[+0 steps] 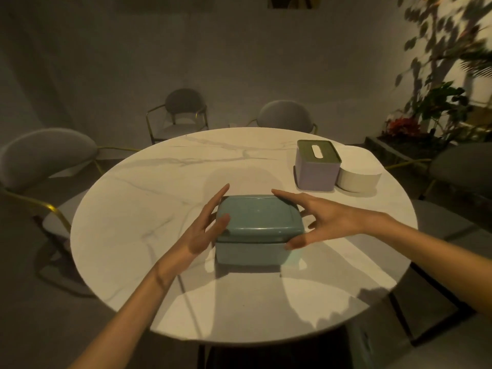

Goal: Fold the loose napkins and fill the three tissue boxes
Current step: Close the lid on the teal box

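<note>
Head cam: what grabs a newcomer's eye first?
The teal box at the near middle of the round marble table, lid on, flanked by the left hand and right hand with fingers spread straight. Next, at the far right, the lilac box with a slotted green lid, touching or nearly touching a round white box.

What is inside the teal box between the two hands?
That cannot be seen: the teal box has its lid closed on top, with no slot visible. The left hand and right hand flank it with straight fingers. Whether napkins are inside stays hidden.
</note>
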A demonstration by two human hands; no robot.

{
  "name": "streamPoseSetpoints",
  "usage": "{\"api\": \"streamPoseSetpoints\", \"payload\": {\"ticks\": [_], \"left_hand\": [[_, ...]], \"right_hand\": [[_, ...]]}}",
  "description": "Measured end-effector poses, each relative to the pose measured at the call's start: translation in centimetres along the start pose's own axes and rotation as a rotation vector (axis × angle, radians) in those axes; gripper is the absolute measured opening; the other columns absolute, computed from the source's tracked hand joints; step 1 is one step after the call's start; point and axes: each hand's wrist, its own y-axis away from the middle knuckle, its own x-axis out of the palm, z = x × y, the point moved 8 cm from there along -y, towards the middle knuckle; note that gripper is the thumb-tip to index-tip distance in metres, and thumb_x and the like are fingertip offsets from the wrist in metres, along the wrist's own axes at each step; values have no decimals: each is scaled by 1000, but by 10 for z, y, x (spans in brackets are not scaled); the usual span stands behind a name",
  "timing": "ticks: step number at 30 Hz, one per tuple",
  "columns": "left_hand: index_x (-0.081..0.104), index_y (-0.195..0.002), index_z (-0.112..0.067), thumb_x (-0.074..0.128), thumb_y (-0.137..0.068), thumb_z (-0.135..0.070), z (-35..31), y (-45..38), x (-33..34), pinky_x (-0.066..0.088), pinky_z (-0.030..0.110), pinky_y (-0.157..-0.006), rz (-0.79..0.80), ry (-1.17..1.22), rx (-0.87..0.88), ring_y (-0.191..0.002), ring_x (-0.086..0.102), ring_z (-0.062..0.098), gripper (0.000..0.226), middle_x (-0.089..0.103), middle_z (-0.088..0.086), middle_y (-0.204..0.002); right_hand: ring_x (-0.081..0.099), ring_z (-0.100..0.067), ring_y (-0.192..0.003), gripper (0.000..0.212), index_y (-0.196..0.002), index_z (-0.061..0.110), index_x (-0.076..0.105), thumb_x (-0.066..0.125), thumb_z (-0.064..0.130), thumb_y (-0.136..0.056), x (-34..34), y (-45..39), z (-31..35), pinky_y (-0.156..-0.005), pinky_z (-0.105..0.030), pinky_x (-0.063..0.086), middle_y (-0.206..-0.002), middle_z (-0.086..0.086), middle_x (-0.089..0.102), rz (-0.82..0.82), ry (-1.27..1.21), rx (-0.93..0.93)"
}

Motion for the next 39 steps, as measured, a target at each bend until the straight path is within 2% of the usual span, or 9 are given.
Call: {"api": "streamPoseSetpoints", "payload": {"ticks": [4, 7, 14, 18, 22, 26, 32, 35, 39], "left_hand": [[28, -160, -34, 90, -78, -19, -6, 19, 10, 46, 37, -114, 166, -51, 102, -148, 36, 10, 103, 30, -13, -163], [39, -154, -28, 91, -75, -7, -11, 11, 6, 53, 40, -106, 118, -39, 84, -140, 48, 14, 97, 41, -12, -155], [60, -139, -33, 97, -62, -51, -3, -16, -17, 58, 39, -96, -30, 133, -67, -120, 66, 23, 87, 69, -5, -131], [57, -141, -23, 85, -58, -76, 4, -28, -4, 65, 48, -72, 49, 343, -336, -104, 74, 26, 102, 75, 4, -121], [65, -132, -40, 55, -89, -77, 3, -42, -10, 62, 51, -79, 27, 293, -364, -115, 69, 27, 58, 71, 11, -128], [60, -135, -31, 55, -88, -66, -9, -51, -22, 62, 39, -79, -96, 188, -253, -120, 64, 20, 59, 66, 2, -128], [69, -118, -18, 63, -89, -70, -1, -70, -21, 62, 45, -87, -68, -78, -257, -93, 73, 23, 60, 74, 7, -104], [76, -103, -14, 52, -86, -81, 12, -78, -26, 60, 32, -74, -218, -216, -320, -74, 74, 18, 72, 78, 3, -84], [62, -119, -13, 51, -80, -86, 34, -94, -27, 56, 35, -70, -371, -124, -426, -93, 70, 27, 84, 72, 9, -108]], "right_hand": [[20, -3, -151, 130, -159, 45, -2, 93, 33, -70, 21, 9, -7, -116, -25, 35, -163, 27, 12, -52, -186, -64], [21, -3, -151, 133, -160, 38, -2, 95, 28, -70, 25, 7, -7, -115, -20, 35, -165, 19, 13, -127, -130, -133], [40, -11, -140, 124, -159, 45, 8, 94, 35, -70, 7, 1, -11, -108, -31, 49, -161, 12, 25, -297, -129, -178], [49, -1, -134, 108, -150, 55, 26, 92, 25, -70, -17, -12, -13, -105, -27, 50, -148, 22, 47, -357, -397, -127], [57, -7, -127, 87, -146, 53, 42, 87, 39, -72, -35, -37, -12, -100, -32, 54, -139, 21, 58, -283, -508, -53], [66, -19, -106, 55, -120, 34, 66, 74, 59, -71, -45, -67, -28, -94, -37, 58, -119, -1, 68, -286, -704, 219], [59, -25, -118, 80, -132, 26, 62, 64, 82, -75, -45, -113, -52, -97, -38, 55, -128, -3, 64, -204, -798, 388], [61, -15, -108, 76, -134, 12, 61, 68, 68, -83, -46, -130, -58, -69, -22, 58, -137, -4, 59, -328, -811, 374], [66, -15, -99, 77, -143, 11, 52, 75, 55, -84, -58, -128, -67, -70, -20, 56, -136, -7, 58, -534, -522, 336]]}}
